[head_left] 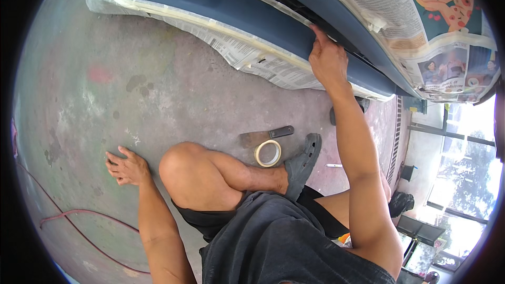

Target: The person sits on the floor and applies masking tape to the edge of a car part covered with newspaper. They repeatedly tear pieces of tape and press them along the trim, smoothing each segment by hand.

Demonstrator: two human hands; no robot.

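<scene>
While floor point(173, 84) fills the left, a blue panel point(221, 11) spans the top; upper right, the right grip point(330, 63) touches it, can't tell if it's clasping; lower left, the left grip point(129, 169) splays wide; centre, a scraper point(267, 135), then a tape roll point(258, 154).

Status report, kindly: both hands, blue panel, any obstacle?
Left hand spread, down at floor. Right hand at blue panel. Tape roll, scraper on floor, clear of both hands.

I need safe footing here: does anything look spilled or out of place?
Dark blotches mark the floor, perhaps an old spill; wetness is unclear. The scraper and tape roll lie loose beside the grey clog, where they might trip someone.
</scene>
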